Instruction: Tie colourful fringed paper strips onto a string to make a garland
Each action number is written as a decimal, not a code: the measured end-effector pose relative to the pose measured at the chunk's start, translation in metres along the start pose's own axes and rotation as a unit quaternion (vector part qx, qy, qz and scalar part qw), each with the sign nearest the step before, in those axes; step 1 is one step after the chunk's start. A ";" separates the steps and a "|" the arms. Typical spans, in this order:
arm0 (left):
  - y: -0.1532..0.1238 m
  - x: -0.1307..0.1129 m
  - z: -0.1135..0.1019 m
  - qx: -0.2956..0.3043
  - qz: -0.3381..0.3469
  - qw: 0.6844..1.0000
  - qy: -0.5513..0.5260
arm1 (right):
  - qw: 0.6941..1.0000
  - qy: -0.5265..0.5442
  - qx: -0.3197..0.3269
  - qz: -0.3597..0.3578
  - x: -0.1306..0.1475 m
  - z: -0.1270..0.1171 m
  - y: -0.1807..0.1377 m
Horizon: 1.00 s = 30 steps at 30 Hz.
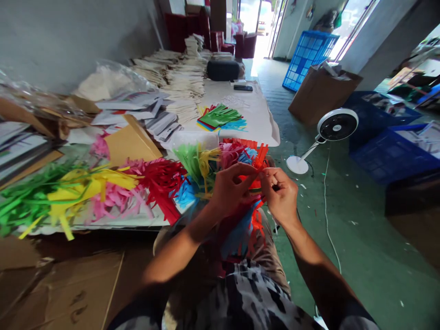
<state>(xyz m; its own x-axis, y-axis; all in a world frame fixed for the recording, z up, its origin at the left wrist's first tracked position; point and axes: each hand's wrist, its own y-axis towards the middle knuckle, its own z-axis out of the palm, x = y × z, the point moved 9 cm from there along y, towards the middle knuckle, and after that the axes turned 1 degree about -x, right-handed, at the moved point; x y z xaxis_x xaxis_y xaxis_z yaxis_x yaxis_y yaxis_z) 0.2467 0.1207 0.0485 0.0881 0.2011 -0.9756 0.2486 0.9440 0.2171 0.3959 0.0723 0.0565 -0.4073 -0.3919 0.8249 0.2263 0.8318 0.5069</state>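
Observation:
My left hand and my right hand meet over my lap, both pinched on the same bundle of fringed coloured paper strips. The bundle shows orange, blue, pink, yellow and green strips, and orange and blue ends hang down between my forearms. More fringed paper garlands in green, yellow, pink and red lie along the near edge of the table to my left. A flat stack of coloured cut paper rests farther back on the white tabletop.
Piles of envelopes and printed sheets crowd the table's left and far side, with a dark pouch and a phone. A white floor fan with cord stands right. Blue crates and a cardboard box sit on the green floor.

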 end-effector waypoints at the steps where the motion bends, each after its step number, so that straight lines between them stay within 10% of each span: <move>1: 0.001 -0.003 -0.001 0.000 0.015 0.999 0.038 | 1.000 -0.007 -0.001 -0.006 0.001 0.000 0.000; 8: 0.004 -0.039 0.003 -0.012 0.214 0.946 0.242 | 0.999 -0.014 -0.027 -0.015 0.005 -0.006 0.001; 30: -0.006 -0.032 0.004 -0.050 0.160 0.959 0.230 | 0.995 -0.064 -0.043 -0.055 0.013 -0.006 -0.008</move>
<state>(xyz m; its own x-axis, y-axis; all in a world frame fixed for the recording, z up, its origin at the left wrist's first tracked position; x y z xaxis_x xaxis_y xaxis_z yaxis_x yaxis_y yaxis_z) 0.2467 0.1074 0.0781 -0.2958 0.5575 -0.7757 0.1833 0.8301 0.5267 0.3941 0.0582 0.0649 -0.5425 -0.4214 0.7268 0.2467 0.7470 0.6173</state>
